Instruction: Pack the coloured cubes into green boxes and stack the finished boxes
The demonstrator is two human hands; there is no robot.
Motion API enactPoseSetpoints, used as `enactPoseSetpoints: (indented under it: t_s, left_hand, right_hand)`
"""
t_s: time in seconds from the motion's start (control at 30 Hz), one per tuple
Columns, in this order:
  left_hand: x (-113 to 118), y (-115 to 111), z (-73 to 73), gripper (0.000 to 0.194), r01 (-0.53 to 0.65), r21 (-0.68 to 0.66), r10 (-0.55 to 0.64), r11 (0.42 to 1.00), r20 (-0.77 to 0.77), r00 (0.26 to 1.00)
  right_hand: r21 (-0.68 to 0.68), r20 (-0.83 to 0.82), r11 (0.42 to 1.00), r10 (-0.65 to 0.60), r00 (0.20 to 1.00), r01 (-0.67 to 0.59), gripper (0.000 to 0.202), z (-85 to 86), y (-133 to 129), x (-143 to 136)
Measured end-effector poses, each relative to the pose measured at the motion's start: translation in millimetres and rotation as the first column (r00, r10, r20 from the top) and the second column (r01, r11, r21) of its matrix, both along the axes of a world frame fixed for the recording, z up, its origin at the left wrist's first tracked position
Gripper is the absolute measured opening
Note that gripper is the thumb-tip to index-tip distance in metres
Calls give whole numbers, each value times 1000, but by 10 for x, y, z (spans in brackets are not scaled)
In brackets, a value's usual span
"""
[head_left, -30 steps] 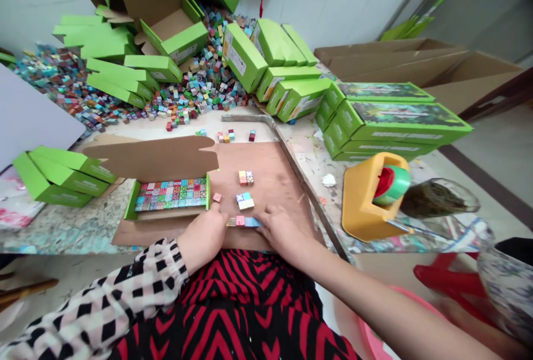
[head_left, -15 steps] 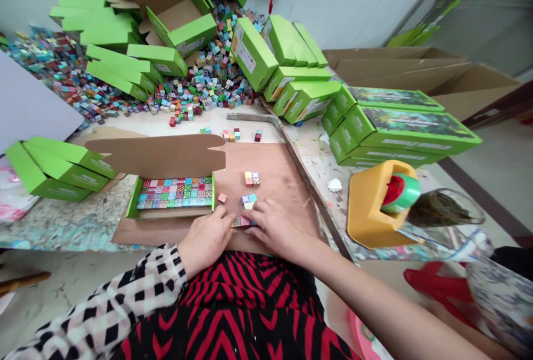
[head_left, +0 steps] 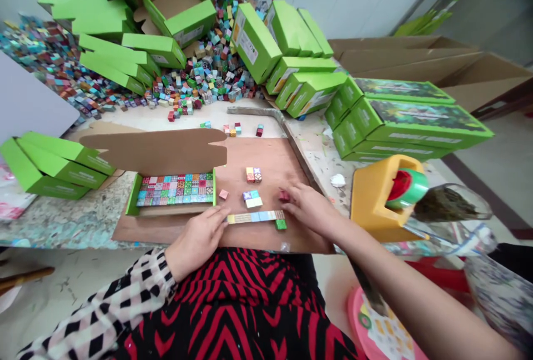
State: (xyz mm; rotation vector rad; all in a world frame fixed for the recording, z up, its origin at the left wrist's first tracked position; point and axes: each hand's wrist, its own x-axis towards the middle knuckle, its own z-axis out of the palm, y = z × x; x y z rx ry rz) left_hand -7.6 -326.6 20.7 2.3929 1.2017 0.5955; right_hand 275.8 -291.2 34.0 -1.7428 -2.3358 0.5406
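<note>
On the brown board (head_left: 266, 154), a row of small patterned cubes (head_left: 256, 217) lies near the front edge. My left hand (head_left: 197, 243) rests at the row's left end, fingers stretched out and touching it. To the right, my right hand (head_left: 314, 207) pinches a dark red cube (head_left: 283, 195) just above the row's right end. A green cube (head_left: 281, 225) sits below that end. Behind the row are a small cluster of cubes (head_left: 252, 199), another cluster (head_left: 254, 175) and a single pink cube (head_left: 224, 194). The open green box (head_left: 132, 199) at left holds rows of cubes (head_left: 179, 188).
A large heap of loose cubes (head_left: 208, 79) lies at the back among green boxes (head_left: 256, 43). Closed green boxes (head_left: 420, 126) are stacked at right, beside a yellow tape dispenser (head_left: 370, 199). A metal strip (head_left: 297, 151) borders the board. More boxes (head_left: 58, 165) stand at left.
My right hand has moved right, off the row, and now has a dark red cube. My left hand has shifted slightly left, so the row is uncovered. The view has shifted slightly.
</note>
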Motion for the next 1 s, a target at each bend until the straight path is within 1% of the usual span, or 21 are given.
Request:
enactPoseSetpoints:
  t_s: [0.03, 0.1, 0.17, 0.2, 0.27, 0.37, 0.43, 0.53, 0.63, 0.73, 0.8, 0.83, 0.9, 0.93, 1.0]
  left_hand:
    - [-29, -13, -5, 30, 4, 4, -4, 1000, 25, 1000]
    - [-63, -34, -15, 29, 14, 2, -14, 1000, 40, 999]
    - [-66, -45, -29, 28, 16, -2, -16, 1000, 37, 999]
    - [-58, -45, -38, 28, 17, 2, -17, 1000, 40, 999]
    - [-35, -40, -56, 27, 8, 11, -9, 1000, 63, 998]
    - [-10, -34, -70, 26, -7, -8, 8, 1000, 110, 994]
    - [-18, -43, -63, 25, -19, -36, 24, 999, 141, 990]
    - [-71, -74, -39, 26, -8, -83, 21, 996, 150, 988]
    - [-143, -108, -33, 32, -3, -134, 9, 991, 43, 999]
    - [-190, -114, -68, 35, 2, -184, -17, 983, -81, 997]
    - [-199, -102, -102, 36, 20, -195, -39, 981, -93, 995]
    - [-197, -93, -118, 37, 23, -194, -40, 981, -84, 996]
    - [-180, -75, -138, 40, 20, -179, -32, 984, -65, 997]
    - [-167, -67, -143, 40, 20, -167, -31, 986, -63, 998]
    - [-137, -56, -145, 36, 33, -142, -44, 989, -75, 996]
  right_hand:
    - [30, 68, 999, 12, 998, -14, 13, 7, -23, -12]
    - [157, 152, 986, 36, 988, -60, 17, 43, -105, -124]
    - [275, 184, 948, 109, 977, -158, 21, 94, -206, -328]
    - [302, 183, 928, 167, 969, -218, 21, 113, -251, -447]
    - [293, 164, 911, 250, 954, -289, 20, 115, -312, -682]
    - [213, 114, 939, 251, 961, -270, 28, 18, -317, -932]
    - [167, 87, 954, 236, 968, -248, 26, -81, -289, -1007]
    - [139, 72, 960, 235, 969, -243, 20, -193, -261, -1044]
    - [126, 71, 960, 242, 968, -249, 22, -187, -276, -1057]
    - [122, 60, 955, 264, 963, -269, 25, -75, -300, -970]
    - [138, 25, 954, 264, 964, -265, 28, 6, -299, -785]
    - [152, -1, 958, 247, 969, -244, 28, 35, -293, -653]
    - [143, -44, 978, 159, 986, -151, 28, 57, -281, -355]
    - [105, -49, 990, 97, 994, -91, 28, 49, -280, -214]
    - [-17, -33, 1000, 2, 999, -3, 36, 0, -296, -6]
